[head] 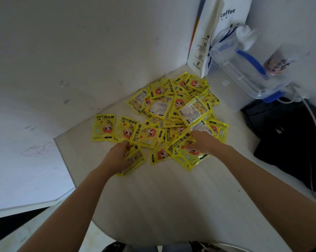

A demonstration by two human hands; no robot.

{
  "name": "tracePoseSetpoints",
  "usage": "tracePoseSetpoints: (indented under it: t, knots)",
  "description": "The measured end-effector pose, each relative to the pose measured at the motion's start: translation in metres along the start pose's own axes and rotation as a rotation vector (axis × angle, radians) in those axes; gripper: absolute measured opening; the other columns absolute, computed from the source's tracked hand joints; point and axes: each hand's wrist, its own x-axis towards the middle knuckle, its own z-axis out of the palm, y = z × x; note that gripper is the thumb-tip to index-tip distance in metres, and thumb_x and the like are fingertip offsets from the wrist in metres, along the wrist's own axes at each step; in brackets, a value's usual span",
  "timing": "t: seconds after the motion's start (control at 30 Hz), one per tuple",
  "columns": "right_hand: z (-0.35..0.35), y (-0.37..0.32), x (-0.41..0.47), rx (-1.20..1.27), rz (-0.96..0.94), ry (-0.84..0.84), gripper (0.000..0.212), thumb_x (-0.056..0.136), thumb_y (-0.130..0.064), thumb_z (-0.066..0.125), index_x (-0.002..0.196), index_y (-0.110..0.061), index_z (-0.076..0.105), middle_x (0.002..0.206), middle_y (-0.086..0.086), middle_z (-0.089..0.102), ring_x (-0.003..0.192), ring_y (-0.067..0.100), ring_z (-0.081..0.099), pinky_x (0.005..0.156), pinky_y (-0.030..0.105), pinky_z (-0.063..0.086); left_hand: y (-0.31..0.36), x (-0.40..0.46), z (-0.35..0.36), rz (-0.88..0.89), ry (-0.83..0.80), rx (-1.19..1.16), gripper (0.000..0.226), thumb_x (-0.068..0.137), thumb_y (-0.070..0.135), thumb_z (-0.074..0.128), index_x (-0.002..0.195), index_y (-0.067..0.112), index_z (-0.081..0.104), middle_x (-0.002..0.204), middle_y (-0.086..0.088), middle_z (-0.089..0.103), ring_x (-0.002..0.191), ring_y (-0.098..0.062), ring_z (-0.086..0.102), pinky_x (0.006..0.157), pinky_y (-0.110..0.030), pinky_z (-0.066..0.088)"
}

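Left hand [117, 157] fingers in a pinch on a yellow packet [136, 160], right hand [203, 142] fingers curled on a second packet [189, 157], pile [171, 106] just beyond the fingertips.

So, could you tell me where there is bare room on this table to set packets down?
The near table, this side of the packet pile, is bare. A narrow strip runs along the left edge beside the leftmost packet. The far corner and right side are crowded: coffee bag, clear container, black bag.
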Motion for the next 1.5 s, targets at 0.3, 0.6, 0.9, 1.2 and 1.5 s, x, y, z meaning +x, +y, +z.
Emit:
tracePoseSetpoints:
  t: [0.3, 0.6, 0.9, 1.2, 1.5]
  knots:
    - [0.022, 0.008, -0.02, 0.171, 0.08, -0.035, 0.055, 0.09, -0.038, 0.062, 0.129, -0.002, 0.047, 0.123, 0.016, 0.057, 0.106, 0.028, 0.055, 0.09, 0.037, 0.046, 0.037, 0.027, -0.029, 0.11, -0.011, 0.008, 0.059, 0.075, 0.014, 0.076, 0.126, 0.016, 0.046, 0.1, 0.0, 0.049, 0.09, -0.025, 0.056, 0.061, -0.027, 0.044]
    - [0.042, 0.005, -0.018, 0.31, 0.142, 0.001, 0.048, 0.09, -0.035, 0.063, 0.122, -0.001, 0.054, 0.124, 0.018, 0.054, 0.112, 0.03, 0.052, 0.093, 0.039, 0.044, 0.059, 0.072, -0.026, 0.207, -0.149, 0.376, 0.057, 0.083, 0.021, 0.07, 0.134, 0.008, 0.048, 0.128, -0.011, 0.053, 0.119, -0.028, 0.05, 0.093, -0.037, 0.042]
    - [0.05, -0.01, -0.008, 0.253, 0.204, 0.08, 0.044, 0.088, -0.041, 0.063, 0.111, -0.005, 0.054, 0.133, 0.015, 0.038, 0.122, 0.034, 0.033, 0.097, 0.04, 0.037, 0.058, 0.095, -0.012, 0.344, -0.22, 0.543, 0.074, 0.076, 0.022, 0.077, 0.141, 0.013, 0.043, 0.153, -0.002, 0.028, 0.139, -0.023, 0.027, 0.109, -0.042, 0.035]
    - [0.058, -0.018, -0.008, 0.215, 0.218, 0.114, 0.05, 0.088, -0.04, 0.063, 0.123, -0.007, 0.047, 0.131, 0.016, 0.036, 0.118, 0.037, 0.036, 0.095, 0.047, 0.043, 0.052, 0.089, -0.004, 0.398, -0.119, 0.655, 0.069, 0.071, 0.032, 0.08, 0.131, 0.014, 0.052, 0.143, -0.003, 0.034, 0.134, -0.024, 0.027, 0.108, -0.04, 0.032]
    - [0.064, -0.018, -0.012, 0.225, 0.169, 0.156, 0.04, 0.087, -0.037, 0.066, 0.108, -0.008, 0.049, 0.12, 0.013, 0.035, 0.096, 0.031, 0.051, 0.086, 0.044, 0.051, 0.055, 0.077, -0.001, 0.4, -0.078, 0.754, 0.06, 0.075, 0.039, 0.075, 0.127, 0.02, 0.052, 0.131, -0.001, 0.038, 0.119, -0.022, 0.041, 0.1, -0.038, 0.035]
